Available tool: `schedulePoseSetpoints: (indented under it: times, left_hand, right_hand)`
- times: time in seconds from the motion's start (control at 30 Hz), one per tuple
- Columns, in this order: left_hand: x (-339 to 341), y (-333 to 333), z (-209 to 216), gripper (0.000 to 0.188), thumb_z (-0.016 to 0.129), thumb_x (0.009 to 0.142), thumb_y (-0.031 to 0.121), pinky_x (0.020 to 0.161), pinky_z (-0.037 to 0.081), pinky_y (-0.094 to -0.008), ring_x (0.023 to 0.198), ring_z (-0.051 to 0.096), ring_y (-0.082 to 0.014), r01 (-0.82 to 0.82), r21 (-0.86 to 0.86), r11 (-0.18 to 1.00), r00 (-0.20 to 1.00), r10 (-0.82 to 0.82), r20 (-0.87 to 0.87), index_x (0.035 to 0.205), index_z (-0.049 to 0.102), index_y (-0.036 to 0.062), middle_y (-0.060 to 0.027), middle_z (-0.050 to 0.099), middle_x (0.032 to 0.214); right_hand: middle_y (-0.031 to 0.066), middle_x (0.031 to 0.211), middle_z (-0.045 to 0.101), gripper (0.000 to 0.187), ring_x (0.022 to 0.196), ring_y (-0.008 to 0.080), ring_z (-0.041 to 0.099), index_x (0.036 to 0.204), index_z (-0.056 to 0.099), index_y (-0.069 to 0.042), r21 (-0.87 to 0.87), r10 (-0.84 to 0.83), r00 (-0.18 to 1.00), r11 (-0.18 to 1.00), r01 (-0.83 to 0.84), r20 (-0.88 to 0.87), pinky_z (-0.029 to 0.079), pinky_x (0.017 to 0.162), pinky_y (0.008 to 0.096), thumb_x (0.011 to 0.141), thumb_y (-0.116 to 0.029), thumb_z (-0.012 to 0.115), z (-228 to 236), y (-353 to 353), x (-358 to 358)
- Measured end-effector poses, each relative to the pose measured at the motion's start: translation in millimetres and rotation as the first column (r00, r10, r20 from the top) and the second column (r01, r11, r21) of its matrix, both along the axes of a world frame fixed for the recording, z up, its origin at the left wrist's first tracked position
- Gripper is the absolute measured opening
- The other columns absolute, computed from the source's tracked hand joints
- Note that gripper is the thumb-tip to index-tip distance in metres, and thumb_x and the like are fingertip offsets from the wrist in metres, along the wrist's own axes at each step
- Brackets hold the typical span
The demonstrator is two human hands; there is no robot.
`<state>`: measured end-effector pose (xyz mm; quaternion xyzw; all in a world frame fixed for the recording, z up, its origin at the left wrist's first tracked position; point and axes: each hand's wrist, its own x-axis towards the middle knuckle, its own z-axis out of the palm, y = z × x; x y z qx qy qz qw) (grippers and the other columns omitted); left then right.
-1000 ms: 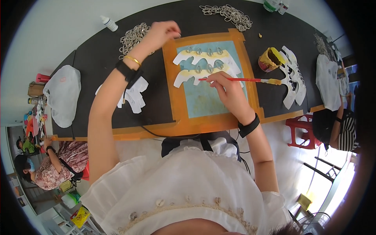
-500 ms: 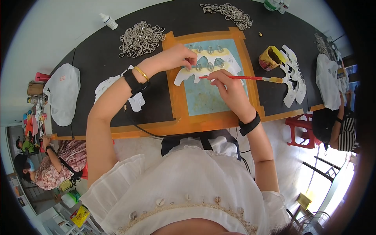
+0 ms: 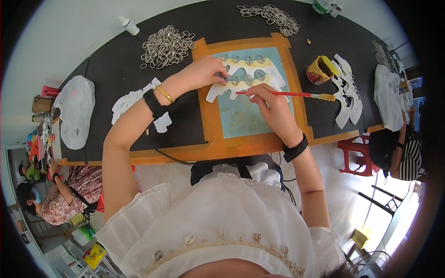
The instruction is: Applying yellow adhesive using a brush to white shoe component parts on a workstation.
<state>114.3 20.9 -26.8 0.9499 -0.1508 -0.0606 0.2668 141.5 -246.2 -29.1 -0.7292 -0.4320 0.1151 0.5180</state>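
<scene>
My left hand (image 3: 209, 72) is pinched at the left end of a white cut-out strip (image 3: 277, 79), its fingertips on an oval metal ring that they mostly hide. More oval rings (image 3: 249, 79) stand in two rows along the strip's yellowish bands. The strip lies on a blue-green sheet (image 3: 245, 120) framed with orange tape. Just right of the strip's lower edge, my right hand (image 3: 273, 109) grips a red-handled paintbrush (image 3: 296, 94). Its yellow-stained bristles point right, and the bare handle end points left.
Metal rings lie heaped (image 3: 168, 46) at back left, with another pile (image 3: 273, 18) at the back. A yellow-smeared pot (image 3: 320, 70) stands beside white cut-outs (image 3: 343, 99) on the right. Plastic bags (image 3: 76, 113) lie at the table's sides. Other people sit left and right.
My left hand has shifted slightly left and down, its fingers still at the strip's left end. My right hand and the paintbrush have barely moved.
</scene>
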Motion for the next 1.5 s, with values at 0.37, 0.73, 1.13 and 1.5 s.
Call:
schedulePoseSetpoints:
  times: [0.37,0.73,1.13,1.5]
  left_hand:
    - [5.5,-1.0,-3.4,0.024,0.077,0.077,0.016,0.072,0.051,-0.0365,0.082,0.067,-0.0271,-0.022,0.045,0.999,0.999,0.023,-0.029,0.096,0.074,0.0023,-0.0111,0.07,0.087]
    - [-32.4,-17.3,29.1,0.028,0.064,0.09,0.01,0.074,0.052,-0.0319,0.082,0.068,-0.0278,-0.312,-0.044,0.949,0.946,0.315,0.074,0.117,0.069,0.0049,-0.0166,0.071,0.091]
    - [-59.6,-37.9,39.5,0.02,0.06,0.094,0.011,0.074,0.051,-0.0343,0.085,0.067,-0.0256,-0.223,-0.091,0.971,0.939,0.239,0.247,0.11,0.07,0.0033,-0.012,0.071,0.101]
    - [-136.0,-155.3,155.0,0.071,0.051,0.087,0.07,0.066,0.048,-0.0383,0.08,0.062,-0.0301,0.597,-0.723,0.347,0.76,0.044,0.649,0.096,0.062,-0.0005,-0.0199,0.066,0.097]
  right_hand:
    - [0.0135,0.096,0.065,0.018,0.079,0.0272,0.067,0.1,0.063,0.001,-0.001,-0.005,1.0,1.0,0.005,0.02,0.052,0.072,0.0343,0.089,0.008,0.051,-0.4,0.6,0.5]
    - [0.0136,0.1,0.067,0.022,0.085,0.026,0.069,0.105,0.063,0.001,0.056,-0.003,0.999,0.998,0.001,0.035,0.053,0.075,0.0326,0.088,0.01,0.051,3.0,-5.9,4.2]
    - [0.0132,0.103,0.072,0.024,0.094,0.0226,0.071,0.117,0.062,-0.001,0.067,-0.184,0.977,0.979,0.192,-0.108,0.053,0.083,0.0303,0.095,0.001,0.055,5.8,-48.8,-24.4]
    - [0.0217,0.132,0.059,0.045,0.109,0.0329,0.064,0.129,0.053,-0.001,0.106,-0.297,0.936,0.954,0.281,0.191,0.049,0.09,0.0349,0.086,0.004,0.061,-53.6,-61.9,-53.8]
